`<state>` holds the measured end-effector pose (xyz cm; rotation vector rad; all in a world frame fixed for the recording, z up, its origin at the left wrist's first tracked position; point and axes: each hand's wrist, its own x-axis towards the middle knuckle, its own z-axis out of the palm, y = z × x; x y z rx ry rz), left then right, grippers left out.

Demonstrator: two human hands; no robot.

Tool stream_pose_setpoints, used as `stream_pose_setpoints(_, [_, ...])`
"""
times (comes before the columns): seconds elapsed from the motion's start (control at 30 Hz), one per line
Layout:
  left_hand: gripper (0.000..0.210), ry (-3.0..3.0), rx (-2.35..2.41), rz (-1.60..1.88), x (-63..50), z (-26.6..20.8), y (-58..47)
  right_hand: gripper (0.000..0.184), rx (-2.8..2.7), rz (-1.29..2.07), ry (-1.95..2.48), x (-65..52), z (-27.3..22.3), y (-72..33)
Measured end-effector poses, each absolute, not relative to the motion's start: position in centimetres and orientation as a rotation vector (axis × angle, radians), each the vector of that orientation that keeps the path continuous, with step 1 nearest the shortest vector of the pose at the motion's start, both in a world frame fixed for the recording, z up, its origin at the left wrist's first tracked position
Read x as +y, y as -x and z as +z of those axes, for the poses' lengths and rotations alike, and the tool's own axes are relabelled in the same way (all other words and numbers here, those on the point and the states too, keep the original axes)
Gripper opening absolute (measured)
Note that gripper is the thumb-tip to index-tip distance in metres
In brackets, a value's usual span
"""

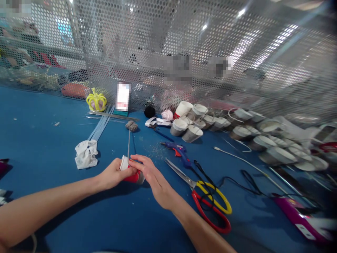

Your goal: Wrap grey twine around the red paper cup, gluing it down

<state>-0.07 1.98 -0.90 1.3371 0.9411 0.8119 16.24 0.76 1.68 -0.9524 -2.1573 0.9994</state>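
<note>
My left hand (113,173) is wrapped around a red and white paper cup (131,177) tipped on its side, with the white rim towards the upper left. Grey covers the cup's lower end, where yarn seems to be wound. Over the cup lies my right hand (155,179), its fingers stretched out against the side by the yarn strand. That grey strand (129,144) runs taut from the cup up to a small grey yarn ball (131,125) on the blue table. The undersides of my right fingers are hidden.
Scissors (196,184) and a blue glue gun (179,151) with a trailing cord lie at right. Grey-wrapped cups (193,134) stand behind them. A crumpled white bag (86,154), a phone (123,96) and a yellow crown-shaped item (96,101) sit left. Perforated mesh (147,42) borders the back.
</note>
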Motion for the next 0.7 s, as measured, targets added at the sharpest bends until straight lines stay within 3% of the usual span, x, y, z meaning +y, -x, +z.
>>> stream_pose_setpoints(0.13, [0.029,-1.304,0.954,0.802,2.1,-0.6,0.2,0.034,-2.115,0.841,1.078,1.5,1.8,-16.7])
stream_pose_setpoints(0.37, [0.026,-1.249,1.023,0.861,2.5,-0.5,0.2,0.029,-1.793,0.289,1.821,7.2,2.2,-23.7])
stream_pose_setpoints(0.5, [0.024,-1.28,1.006,0.858,2.8,-1.4,0.2,0.01,-1.801,0.284,2.053,9.4,0.6,-26.9])
stream_pose_setpoints(0.7, [0.024,-1.25,0.997,0.849,3.0,-2.3,0.2,0.025,-1.76,0.407,2.191,9.8,-1.0,-27.7])
